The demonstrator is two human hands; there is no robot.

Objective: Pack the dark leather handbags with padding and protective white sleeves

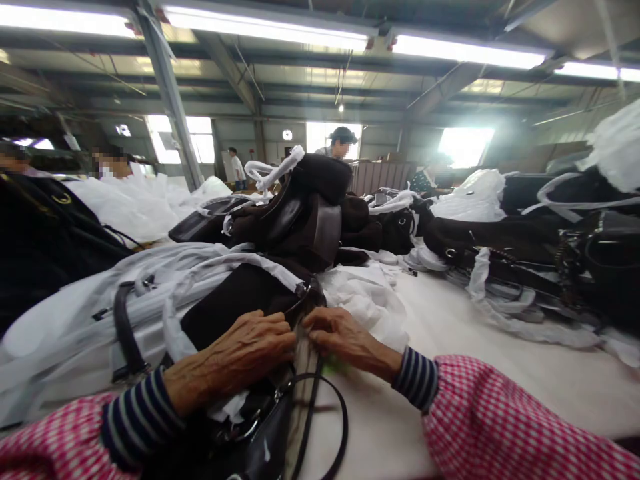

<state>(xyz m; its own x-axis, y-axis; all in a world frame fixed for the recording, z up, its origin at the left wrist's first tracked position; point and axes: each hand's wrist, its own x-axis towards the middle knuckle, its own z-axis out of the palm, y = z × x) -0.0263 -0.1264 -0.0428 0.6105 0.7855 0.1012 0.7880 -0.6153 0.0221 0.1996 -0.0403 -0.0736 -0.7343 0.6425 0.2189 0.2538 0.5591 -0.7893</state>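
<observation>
My left hand [240,357] lies curled on top of a dark handbag [235,300] in front of me, fingers closed against its edge. My right hand [345,340] meets it from the right, fingers pinched on the same edge near a metal ring [307,292]. White wrapping paper [175,313] is wound round the bag's handle. A thin black strap [340,413] loops over the table below my hands. Both sleeves are pink check with striped cuffs.
A heap of dark bags [305,213] with paper-wrapped handles stands just behind. More bags and white paper [525,267] lie along the right. White bags [130,200] pile at the left. Other people sit or stand at the back. The white table [500,360] stretches to the right.
</observation>
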